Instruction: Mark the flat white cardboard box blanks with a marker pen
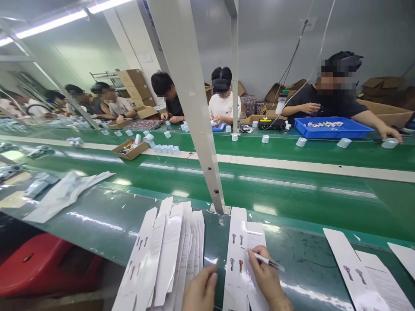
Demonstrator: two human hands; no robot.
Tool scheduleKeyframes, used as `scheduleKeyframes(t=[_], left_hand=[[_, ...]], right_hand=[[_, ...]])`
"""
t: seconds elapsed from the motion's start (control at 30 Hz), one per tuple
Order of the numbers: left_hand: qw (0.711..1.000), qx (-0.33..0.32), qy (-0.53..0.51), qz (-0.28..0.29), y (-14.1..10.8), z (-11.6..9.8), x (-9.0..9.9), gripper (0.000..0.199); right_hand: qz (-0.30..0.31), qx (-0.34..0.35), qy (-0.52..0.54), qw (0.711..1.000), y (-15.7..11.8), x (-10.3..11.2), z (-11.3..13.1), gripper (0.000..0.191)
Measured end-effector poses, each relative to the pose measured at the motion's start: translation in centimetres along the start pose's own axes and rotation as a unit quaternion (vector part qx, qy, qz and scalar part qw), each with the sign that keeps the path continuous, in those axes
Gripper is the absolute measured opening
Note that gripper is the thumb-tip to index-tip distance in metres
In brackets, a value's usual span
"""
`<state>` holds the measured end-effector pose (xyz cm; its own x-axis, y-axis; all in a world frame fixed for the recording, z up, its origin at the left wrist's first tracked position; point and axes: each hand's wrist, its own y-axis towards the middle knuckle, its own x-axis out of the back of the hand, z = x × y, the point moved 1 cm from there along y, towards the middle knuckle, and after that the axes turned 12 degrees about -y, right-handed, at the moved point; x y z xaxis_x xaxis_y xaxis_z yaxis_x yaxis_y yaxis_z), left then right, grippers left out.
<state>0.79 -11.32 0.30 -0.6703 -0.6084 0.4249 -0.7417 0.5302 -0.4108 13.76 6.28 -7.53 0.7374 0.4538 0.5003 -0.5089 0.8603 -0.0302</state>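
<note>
1. Here the right hand (267, 276) is clamped on a pen (267, 261), whose tip touches a flat white carton sleeve (238, 242) lying on the green bench (106, 220) just in front of the person.
2. The sleeve bears small printed figures in purple and orange, and the pen tip sits beside the upper pair.
3. The left hand (201, 289) rests with fingers curled loosely at the lower edge of a fanned stack of flat sleeves (168, 255), just left of the marked one; it holds nothing that can be made out.
4. The two hands are apart, with the marked sleeve between them.
5. More flat sleeves (366, 272) lie to the right on the same bench.
6. A slanted metal post (194, 108) rises from the bench edge right behind the sleeve.
7. Beyond it runs a green conveyor belt (292, 149) carrying small pale cups (265, 138).
8. Across the belt, other people sit working; one reaches near a blue tray (333, 128).
9. A red stool (45, 263) stands low at the left.
</note>
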Motion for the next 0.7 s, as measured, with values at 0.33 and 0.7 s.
scheduleKeyframes(t=[0.33,0.7], left_hand=[[0.991,0.064,0.115,0.022,3.4,-0.7,-4.4,0.024],[0.993,0.074,0.092,0.026,3.6,-0.3,-4.7,0.019]], right_hand=[[0.027,0.000,0.018,0.999,-6.6,-0.7,-0.4,0.041],[0.053,0.011,0.013,0.998,-6.8,-2.0,-0.6,0.040]])
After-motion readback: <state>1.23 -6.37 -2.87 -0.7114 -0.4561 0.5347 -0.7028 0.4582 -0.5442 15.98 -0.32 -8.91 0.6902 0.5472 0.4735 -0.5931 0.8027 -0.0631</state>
